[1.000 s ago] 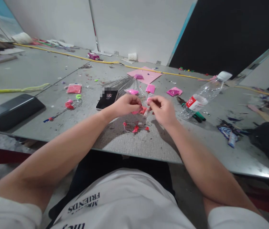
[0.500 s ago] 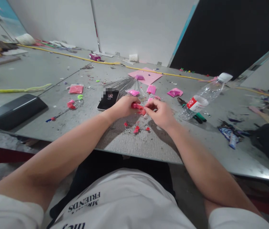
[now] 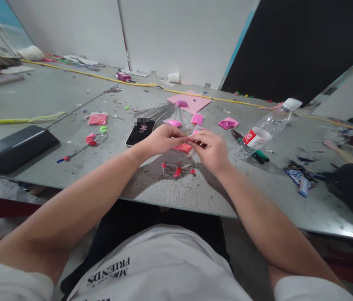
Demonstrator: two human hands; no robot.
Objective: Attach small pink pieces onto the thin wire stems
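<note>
My left hand [image 3: 165, 140] and my right hand [image 3: 210, 149] meet fingertip to fingertip above the table, both closed in a pinch. Between them is a bit of red modelling clay, now mostly hidden by the fingers. Just beneath lies a red clay packet [image 3: 183, 147], partly covered by my hands. Nearer to me rests a bent wire piece with red clay blobs [image 3: 178, 171]. Behind my hands are pink clay packets [image 3: 197, 119] and a bundle of thin wires [image 3: 159, 112]. A phone [image 3: 141, 133] lies beside my left hand.
To the right, a clear plastic bottle [image 3: 259, 136] stands tilted in view by green-handled pliers [image 3: 259, 156]. Another wire piece with red clay [image 3: 91, 140] and a red packet [image 3: 97, 118] lie left. A dark case [image 3: 16, 146] sits at the left edge; a yellow cable [image 3: 101, 78] crosses behind.
My fingertips have come together, and the red clay strip that showed between my hands is now mostly covered. The red packet beneath shows more. The view has shifted slightly.
</note>
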